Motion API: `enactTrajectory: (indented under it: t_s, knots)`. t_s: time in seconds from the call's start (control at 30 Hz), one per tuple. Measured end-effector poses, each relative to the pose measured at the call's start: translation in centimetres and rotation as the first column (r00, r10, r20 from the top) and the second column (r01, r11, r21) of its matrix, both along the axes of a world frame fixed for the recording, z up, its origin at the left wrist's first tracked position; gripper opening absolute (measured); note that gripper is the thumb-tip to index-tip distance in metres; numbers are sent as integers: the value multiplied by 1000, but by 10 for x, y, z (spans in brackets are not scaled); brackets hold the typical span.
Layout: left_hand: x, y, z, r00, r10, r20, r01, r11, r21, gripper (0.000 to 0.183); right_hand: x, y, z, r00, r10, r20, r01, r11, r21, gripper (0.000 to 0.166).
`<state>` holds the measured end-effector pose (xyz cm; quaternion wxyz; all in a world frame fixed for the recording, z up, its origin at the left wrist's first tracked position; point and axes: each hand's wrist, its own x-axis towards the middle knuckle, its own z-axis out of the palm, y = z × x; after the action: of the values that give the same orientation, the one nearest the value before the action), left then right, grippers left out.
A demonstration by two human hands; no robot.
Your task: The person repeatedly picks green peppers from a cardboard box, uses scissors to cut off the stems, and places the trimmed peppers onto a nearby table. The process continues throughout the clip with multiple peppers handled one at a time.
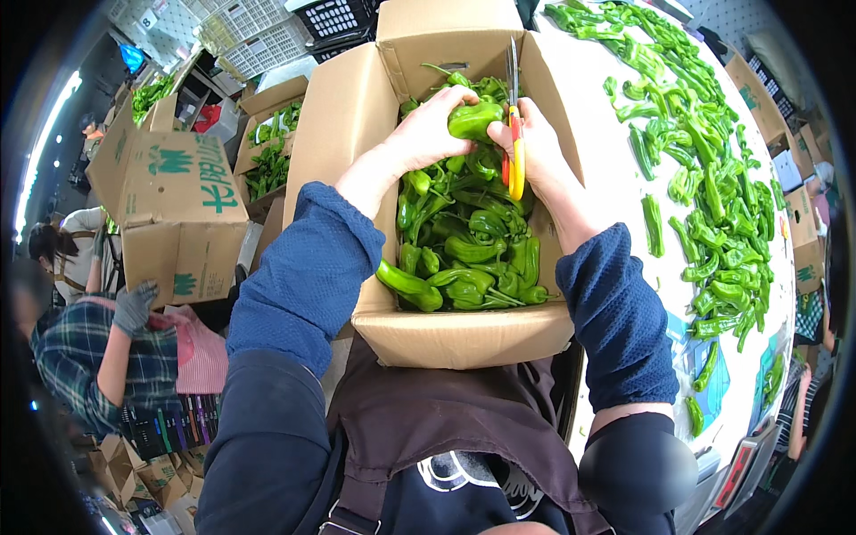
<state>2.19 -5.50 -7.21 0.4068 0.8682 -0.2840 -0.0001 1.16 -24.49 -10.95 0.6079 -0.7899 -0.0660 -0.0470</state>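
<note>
Both hands are over an open cardboard box (461, 334) filled with green peppers (475, 251). My left hand (431, 127) grips a broad green pepper (476, 120) above the others. The thumb of my right hand (542, 150) reaches to the right end of that same pepper. Scissors (515, 140) with red and yellow handles are held in my right hand, blades pointing to the far side of the box. Whether the blades are fully closed cannot be made out. One long pepper (411, 286) leans at the near left corner of the box.
On the right, a white table (602, 267) bears a long spread of green peppers (709, 147) and a scale (742, 468) near its end. At left, a person's gloved hand (136, 307) touches another carton (187, 227). Plastic crates (254, 40) stand behind.
</note>
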Motion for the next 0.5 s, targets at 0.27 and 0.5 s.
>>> enactTrajectory:
  t_s: [0.27,0.5]
  knots:
    - [0,-3,1,1000,13,-17,-13,1000,-6,59,-15,3,26,996,-86,-14,85,994,-67,36]
    - [6,6,1,984,-21,-175,-9,985,-171,60,-11,-2,15,999,-29,19,24,977,211,35]
